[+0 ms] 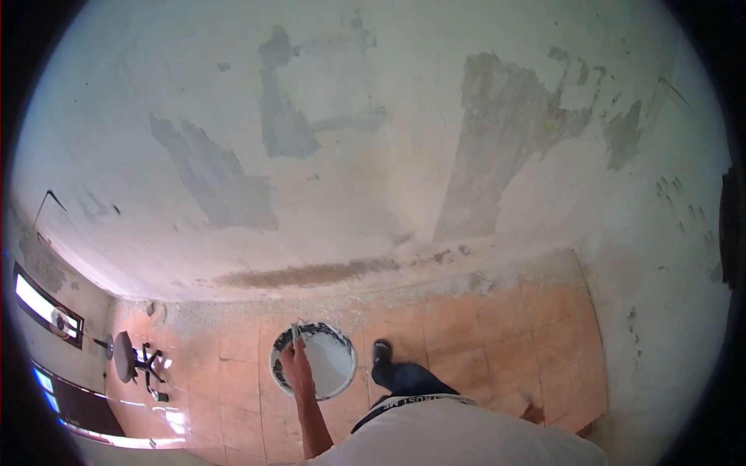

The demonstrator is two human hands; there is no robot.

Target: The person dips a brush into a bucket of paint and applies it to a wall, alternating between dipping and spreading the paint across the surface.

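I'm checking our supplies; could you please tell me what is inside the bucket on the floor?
The bucket holds a white mass, with dark smears along its inner wall. The left hand holds a thin tool at the rim. The bottom is covered.

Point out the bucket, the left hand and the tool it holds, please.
bucket point(354, 359): head view, right rim.
left hand point(296, 367): head view, back of hand.
tool point(297, 334): head view, shaft above the fist.

Whitish wall point(373, 155) blotched with grey patches; orange-brown tiled floor point(482, 326); white bucket point(354, 361), dark-smeared inside; white shirt point(451, 435); black shoe point(381, 351).
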